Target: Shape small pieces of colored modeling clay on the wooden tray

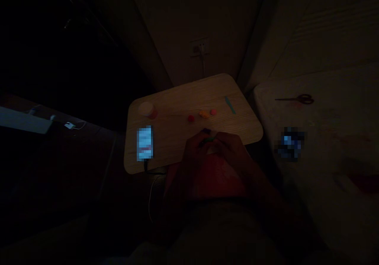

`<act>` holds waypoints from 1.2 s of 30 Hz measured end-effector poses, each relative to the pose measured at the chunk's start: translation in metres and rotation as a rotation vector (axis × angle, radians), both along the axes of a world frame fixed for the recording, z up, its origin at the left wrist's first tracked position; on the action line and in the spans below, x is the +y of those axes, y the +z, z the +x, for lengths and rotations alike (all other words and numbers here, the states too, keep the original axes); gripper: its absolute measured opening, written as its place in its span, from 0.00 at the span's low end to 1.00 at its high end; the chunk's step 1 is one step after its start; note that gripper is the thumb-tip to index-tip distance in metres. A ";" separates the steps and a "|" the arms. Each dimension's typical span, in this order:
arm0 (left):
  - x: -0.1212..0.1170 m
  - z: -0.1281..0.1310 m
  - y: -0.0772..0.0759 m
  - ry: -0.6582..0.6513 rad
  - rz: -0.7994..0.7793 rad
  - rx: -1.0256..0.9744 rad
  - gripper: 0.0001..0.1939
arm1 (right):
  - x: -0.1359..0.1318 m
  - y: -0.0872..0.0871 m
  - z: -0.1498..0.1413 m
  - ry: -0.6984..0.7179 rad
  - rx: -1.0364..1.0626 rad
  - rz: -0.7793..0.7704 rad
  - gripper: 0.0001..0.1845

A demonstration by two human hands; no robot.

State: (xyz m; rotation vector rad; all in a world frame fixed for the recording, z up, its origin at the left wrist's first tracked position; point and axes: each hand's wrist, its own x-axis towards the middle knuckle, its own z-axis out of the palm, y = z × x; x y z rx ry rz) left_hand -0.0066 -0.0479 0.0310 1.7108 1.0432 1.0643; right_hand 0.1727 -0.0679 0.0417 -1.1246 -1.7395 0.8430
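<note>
Left hand point(194, 146) and right hand point(230, 144) narrowed, fingers closed on green piece point(210, 139) between them; 2-handed hold probably steadies something so small. Red lump point(191, 118), orange lump point(203, 114), pink lump point(213, 111) just beyond the hands, likely for easy reach. Teal strip point(230, 105) farther out, beyond right hand. Green piece: small, mostly finger-covered, shape too dark to tell.

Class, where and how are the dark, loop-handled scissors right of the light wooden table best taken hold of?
Probably by the looped handles, coming from the right: the scissors lie flat, handles at the right end, slim blades pointing left towards the table. That grip should avoid the blades.
</note>
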 end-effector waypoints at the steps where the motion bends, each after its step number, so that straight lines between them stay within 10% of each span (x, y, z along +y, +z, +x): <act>1: 0.000 0.000 -0.001 0.007 0.018 -0.006 0.12 | 0.000 0.000 0.001 0.007 -0.019 0.010 0.21; 36: -0.004 0.000 -0.003 0.049 -0.354 -0.255 0.26 | 0.003 -0.009 0.003 -0.079 0.129 -0.003 0.14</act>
